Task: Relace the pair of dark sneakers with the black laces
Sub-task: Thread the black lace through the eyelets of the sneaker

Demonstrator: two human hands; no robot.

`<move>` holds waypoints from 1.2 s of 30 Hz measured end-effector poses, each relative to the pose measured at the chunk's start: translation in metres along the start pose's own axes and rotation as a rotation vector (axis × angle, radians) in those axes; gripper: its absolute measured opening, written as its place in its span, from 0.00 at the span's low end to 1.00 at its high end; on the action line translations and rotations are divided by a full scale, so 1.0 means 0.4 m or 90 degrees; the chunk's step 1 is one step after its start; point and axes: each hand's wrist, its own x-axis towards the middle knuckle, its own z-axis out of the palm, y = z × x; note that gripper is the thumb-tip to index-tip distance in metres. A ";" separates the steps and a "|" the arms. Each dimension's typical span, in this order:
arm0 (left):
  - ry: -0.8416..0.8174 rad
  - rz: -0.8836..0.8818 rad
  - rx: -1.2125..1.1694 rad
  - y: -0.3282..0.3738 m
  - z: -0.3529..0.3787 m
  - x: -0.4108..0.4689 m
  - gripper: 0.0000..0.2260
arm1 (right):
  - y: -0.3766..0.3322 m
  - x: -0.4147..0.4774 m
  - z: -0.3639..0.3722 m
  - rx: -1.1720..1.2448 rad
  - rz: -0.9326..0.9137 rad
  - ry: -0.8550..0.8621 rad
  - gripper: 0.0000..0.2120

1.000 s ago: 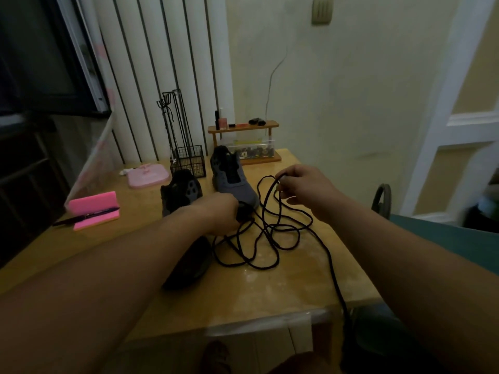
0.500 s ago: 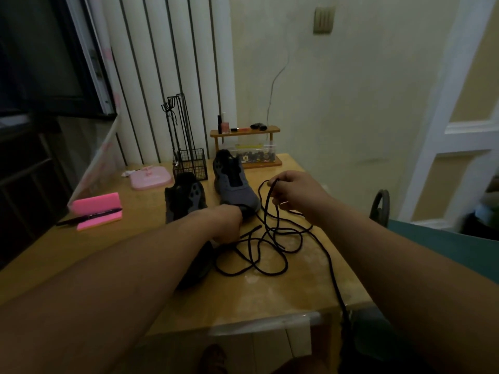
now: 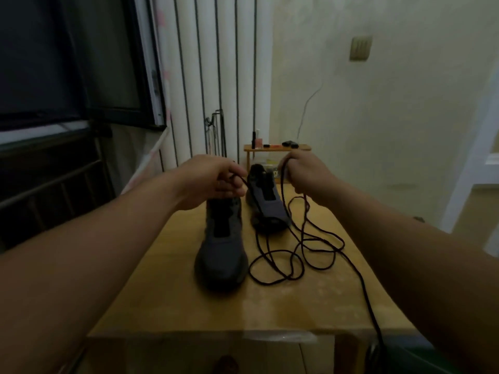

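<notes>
Pinching a black lace (image 3: 270, 283) end, the left hand (image 3: 213, 182) is hovering at frame centre; the right hand (image 3: 307, 176) is gripping another strand. Both sneakers (image 3: 221, 255) are sitting unlaced on the table (image 3: 270, 311), so threading is seemingly just starting.

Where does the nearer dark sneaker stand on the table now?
In the head view, the nearer sneaker stands centre-left on the table, just below the left hand, with the black lace to its right and the other sneaker farther back.

So the near sneaker (image 3: 221, 252) sits on the desk (image 3: 270, 306), other sneaker (image 3: 266, 201) behind-right of it, laces (image 3: 297, 255) sprawled to the right, small shelf (image 3: 275, 148) at the back.
</notes>
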 end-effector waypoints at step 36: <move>0.169 0.059 -0.082 -0.499 -0.093 0.054 0.14 | 0.084 0.014 0.278 0.018 0.110 -0.169 0.16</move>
